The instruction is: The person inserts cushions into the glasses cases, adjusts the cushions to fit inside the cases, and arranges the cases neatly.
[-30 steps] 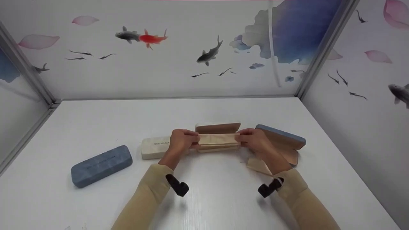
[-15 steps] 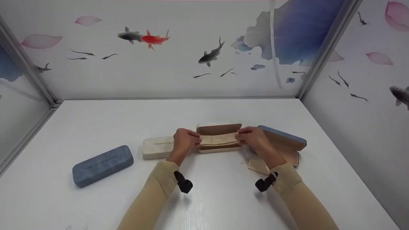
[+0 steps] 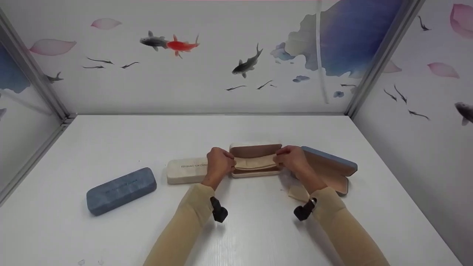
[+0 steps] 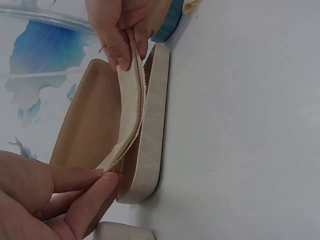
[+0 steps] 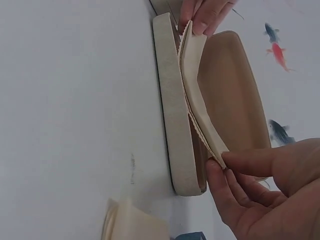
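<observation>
A folded cream cloth [image 3: 255, 162] with zigzag-cut edges is stretched between my two hands, sagging a little in the middle. My left hand [image 3: 220, 162] pinches its left end between thumb and fingers; my right hand [image 3: 293, 159] pinches the other end. The cloth lies over the opening of a cream glasses case [image 4: 152, 130], whose brown-lined lid [image 5: 230, 85] stands raised behind it. In both wrist views the cloth's lower edge overlaps the inside of the case's base.
A closed cream case [image 3: 184, 170] lies left of the open one, and a closed blue case [image 3: 122, 191] farther left. At right stands an open blue case [image 3: 329, 162], with another cream cloth [image 3: 298, 193] before it. Printed panels [image 3: 207, 88] wall the table.
The cloth has come down toward the open cream case and now sags in the middle. Both hands still pinch its ends. The whole head view has shifted slightly.
</observation>
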`<control>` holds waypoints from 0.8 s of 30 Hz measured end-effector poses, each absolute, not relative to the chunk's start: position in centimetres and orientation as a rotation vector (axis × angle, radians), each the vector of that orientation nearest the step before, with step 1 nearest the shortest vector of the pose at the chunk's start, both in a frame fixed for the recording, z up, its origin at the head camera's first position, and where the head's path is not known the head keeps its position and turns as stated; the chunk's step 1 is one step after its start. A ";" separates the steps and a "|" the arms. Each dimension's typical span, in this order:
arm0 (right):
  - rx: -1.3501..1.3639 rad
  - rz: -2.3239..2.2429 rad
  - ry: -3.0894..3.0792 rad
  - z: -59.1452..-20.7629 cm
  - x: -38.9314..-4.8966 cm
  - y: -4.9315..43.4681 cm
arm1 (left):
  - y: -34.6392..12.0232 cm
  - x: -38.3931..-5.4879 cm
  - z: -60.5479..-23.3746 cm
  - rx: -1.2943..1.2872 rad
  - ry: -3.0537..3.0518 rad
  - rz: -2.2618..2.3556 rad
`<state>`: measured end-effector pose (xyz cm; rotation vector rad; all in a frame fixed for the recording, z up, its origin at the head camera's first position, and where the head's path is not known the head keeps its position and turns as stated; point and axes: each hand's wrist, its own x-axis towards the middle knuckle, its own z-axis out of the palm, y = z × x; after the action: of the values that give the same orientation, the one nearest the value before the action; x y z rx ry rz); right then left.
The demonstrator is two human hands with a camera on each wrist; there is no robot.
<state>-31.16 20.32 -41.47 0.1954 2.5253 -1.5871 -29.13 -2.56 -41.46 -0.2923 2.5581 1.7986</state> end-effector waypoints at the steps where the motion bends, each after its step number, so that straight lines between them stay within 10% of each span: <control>1: 0.195 -1.581 2.526 -41.4 -31.2 20.3 | -2.5 -29.1 -41.4 -0.285 2.572 1.786; 24: 0.146 -1.577 2.583 -42.1 -31.3 20.1 | -2.3 -28.8 -41.7 -0.180 2.800 1.607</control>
<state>-31.33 20.06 -42.10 0.1458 2.5827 -1.5772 -28.83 -2.26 -41.68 -0.1799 2.7999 1.6071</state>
